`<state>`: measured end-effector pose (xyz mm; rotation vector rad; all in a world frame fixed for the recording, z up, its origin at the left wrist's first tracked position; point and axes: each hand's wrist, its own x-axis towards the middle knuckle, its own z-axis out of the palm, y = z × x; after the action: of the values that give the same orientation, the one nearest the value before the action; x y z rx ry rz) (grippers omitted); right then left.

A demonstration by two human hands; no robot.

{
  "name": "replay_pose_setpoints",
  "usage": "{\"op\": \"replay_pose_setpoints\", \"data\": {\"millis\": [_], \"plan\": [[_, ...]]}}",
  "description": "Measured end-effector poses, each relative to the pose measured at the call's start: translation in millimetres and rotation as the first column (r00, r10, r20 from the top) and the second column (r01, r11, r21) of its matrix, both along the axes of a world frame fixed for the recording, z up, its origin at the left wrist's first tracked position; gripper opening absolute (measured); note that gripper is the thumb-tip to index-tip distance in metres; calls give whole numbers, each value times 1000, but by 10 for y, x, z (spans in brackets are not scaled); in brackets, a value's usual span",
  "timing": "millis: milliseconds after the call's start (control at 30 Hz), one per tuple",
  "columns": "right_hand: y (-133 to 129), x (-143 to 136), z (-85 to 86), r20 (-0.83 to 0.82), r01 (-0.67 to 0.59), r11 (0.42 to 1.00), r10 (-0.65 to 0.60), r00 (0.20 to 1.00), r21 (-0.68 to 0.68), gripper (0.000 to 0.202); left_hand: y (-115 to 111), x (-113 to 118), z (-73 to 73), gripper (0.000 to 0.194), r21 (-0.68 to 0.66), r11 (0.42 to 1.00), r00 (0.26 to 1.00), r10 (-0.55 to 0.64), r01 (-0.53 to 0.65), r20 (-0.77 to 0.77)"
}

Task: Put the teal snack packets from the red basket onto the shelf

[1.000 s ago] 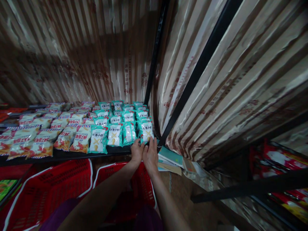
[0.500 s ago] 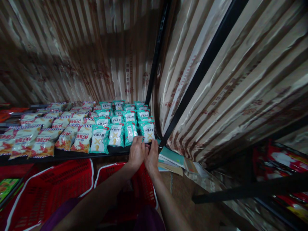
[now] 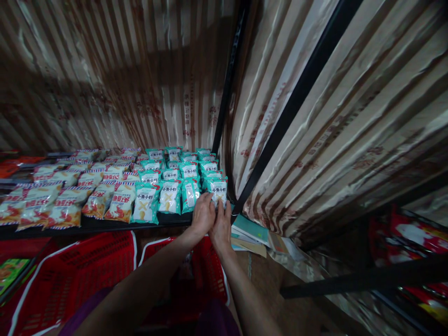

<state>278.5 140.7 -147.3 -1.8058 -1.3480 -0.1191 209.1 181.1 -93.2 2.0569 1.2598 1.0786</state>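
A teal-and-white snack bag (image 3: 218,187) stands at the front right end of the shelf, leaning back on the bags behind it. My left hand (image 3: 203,213) is closed at its lower left edge, fingers bent and close together. My right hand (image 3: 221,227) touches my left and grips the bag's lower front, with fingertips pressed on the pack. Part of the bag's bottom is hidden by my fingers. To the left stands another teal bag (image 3: 191,195), its back side facing out. More teal bags (image 3: 170,196) fill the rows beside and behind.
Orange-and-white snack bags (image 3: 119,200) stand further left on the black shelf (image 3: 115,225). Below are two red baskets (image 3: 84,266), one under my forearms. A black post (image 3: 280,121) and hanging striped sheeting (image 3: 332,121) rise at the right. Flat papers (image 3: 250,227) lie below the post.
Both hands have moved slightly up onto the lower part of the front right teal bag. That bag has shifted a little to the right and sits more upright.
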Motion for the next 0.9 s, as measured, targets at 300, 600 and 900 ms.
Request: {"op": "replay_pose_setpoints", "data": {"millis": [300,600,900], "plan": [[191,32,241,189,-28,999,22,982,30,48,55,-45,59,38,-47,999,999,-18,20,35],[425,5,312,134,104,993,-95,986,-62,53,80,-149,251,38,-289,956,994,-11,42,107],[432,95,336,18,95,995,-95,995,-1,60,36,-116,255,34,-343,929,973,-62,138,223]]}}
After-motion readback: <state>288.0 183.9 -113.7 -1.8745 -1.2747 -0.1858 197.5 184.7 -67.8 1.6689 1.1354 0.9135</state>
